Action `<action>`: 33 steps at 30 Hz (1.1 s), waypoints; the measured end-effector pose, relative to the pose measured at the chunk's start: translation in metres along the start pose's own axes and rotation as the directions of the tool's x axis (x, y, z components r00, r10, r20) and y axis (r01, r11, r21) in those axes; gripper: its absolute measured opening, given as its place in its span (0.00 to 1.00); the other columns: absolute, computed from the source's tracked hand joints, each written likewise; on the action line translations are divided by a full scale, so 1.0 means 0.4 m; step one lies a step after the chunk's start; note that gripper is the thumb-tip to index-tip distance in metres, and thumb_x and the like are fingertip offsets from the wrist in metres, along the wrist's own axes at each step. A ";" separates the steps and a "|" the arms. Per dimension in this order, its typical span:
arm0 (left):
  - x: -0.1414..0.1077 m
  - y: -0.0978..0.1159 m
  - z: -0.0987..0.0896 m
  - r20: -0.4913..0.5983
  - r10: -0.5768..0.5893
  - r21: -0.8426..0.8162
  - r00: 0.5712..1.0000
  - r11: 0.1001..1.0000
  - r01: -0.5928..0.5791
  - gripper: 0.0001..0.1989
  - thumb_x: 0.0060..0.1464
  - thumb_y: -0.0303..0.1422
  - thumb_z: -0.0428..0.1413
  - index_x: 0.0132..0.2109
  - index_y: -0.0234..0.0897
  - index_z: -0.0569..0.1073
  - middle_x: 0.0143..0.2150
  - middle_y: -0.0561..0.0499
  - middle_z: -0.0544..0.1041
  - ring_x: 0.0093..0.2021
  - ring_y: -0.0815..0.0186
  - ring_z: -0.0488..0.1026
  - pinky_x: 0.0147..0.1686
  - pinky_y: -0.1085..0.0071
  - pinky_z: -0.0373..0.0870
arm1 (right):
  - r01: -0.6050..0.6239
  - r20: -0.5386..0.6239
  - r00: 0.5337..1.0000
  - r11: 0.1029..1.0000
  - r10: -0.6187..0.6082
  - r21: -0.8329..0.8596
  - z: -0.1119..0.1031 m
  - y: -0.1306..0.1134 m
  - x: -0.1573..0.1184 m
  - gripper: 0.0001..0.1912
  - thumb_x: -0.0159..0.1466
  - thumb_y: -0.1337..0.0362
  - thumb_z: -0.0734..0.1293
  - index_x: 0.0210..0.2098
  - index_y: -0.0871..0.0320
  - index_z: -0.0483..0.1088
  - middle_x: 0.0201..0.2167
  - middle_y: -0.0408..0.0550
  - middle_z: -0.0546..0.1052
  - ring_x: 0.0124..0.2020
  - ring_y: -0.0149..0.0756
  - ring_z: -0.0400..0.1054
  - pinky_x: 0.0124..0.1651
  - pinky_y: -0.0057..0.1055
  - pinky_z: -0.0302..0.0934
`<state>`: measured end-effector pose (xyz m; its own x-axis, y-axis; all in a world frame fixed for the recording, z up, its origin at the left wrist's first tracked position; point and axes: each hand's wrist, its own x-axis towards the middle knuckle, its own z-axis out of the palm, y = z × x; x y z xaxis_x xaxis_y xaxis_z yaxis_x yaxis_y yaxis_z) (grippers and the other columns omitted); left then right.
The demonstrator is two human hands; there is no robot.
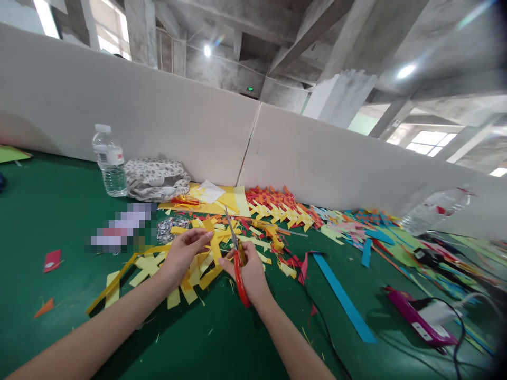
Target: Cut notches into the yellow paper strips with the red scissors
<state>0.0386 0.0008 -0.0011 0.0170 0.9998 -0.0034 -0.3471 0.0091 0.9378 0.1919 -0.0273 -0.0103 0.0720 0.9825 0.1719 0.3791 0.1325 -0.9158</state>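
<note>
While the right hand (247,274) grips red scissors (238,264), left hand (182,253) fingers (202,236) pinch a yellow paper strip (216,248) over the green tabletop (59,211)

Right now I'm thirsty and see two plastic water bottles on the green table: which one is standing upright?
The clear plastic water bottle with the white cap, at far left beside the patterned cloth bundle. The other clear bottle, far right, lies on its side.

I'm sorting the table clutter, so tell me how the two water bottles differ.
The left water bottle stands upright beside a patterned cloth; the right water bottle lies tilted against the white partition. The left one shows a white cap and a pale label; the right one shows red marks and looks blurred at the picture's edge. Both are clear plastic and rest on the green table.
</note>
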 end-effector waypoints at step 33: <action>-0.033 0.010 0.030 -0.032 -0.029 -0.109 0.999 0.994 0.025 0.09 0.39 0.34 0.60 0.29 0.36 0.71 0.27 0.56 0.73 0.28 0.73 0.68 0.27 0.79 0.66 | 0.126 -0.010 0.985 0.766 -0.170 -0.630 -0.011 -0.041 -0.028 0.25 0.46 0.55 0.67 0.40 0.56 0.56 0.33 0.47 0.71 0.33 0.40 0.67 0.32 0.31 0.57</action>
<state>0.0481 -0.0124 0.0068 -0.0028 0.9991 -0.0412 -0.4469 0.0356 0.8939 0.1888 -0.0409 0.0042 0.0159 0.9442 0.3289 0.8808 0.1424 -0.4515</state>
